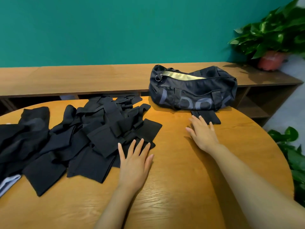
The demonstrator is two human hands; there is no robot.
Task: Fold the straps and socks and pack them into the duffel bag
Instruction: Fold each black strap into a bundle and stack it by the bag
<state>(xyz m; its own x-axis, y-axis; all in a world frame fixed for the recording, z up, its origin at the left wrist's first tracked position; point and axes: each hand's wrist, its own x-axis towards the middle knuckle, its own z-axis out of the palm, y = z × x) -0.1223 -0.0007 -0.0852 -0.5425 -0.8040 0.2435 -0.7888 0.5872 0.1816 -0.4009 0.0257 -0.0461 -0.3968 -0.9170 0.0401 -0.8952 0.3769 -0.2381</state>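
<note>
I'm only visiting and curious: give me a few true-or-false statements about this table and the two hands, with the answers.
1. The duffel bag is zipped shut. False: its top gapes open, showing a pale lining.
2. The left hand lies flat, fingertips on the edge of the black pile. True.
3. The right hand holds a sock in the air. False: it lies open on the table, fingertips at a folded black piece before the bag.
4. A potted plant stands on the shelf behind the table. True.
5. The black pile lies right of the bag. False: it lies left of it.
</note>
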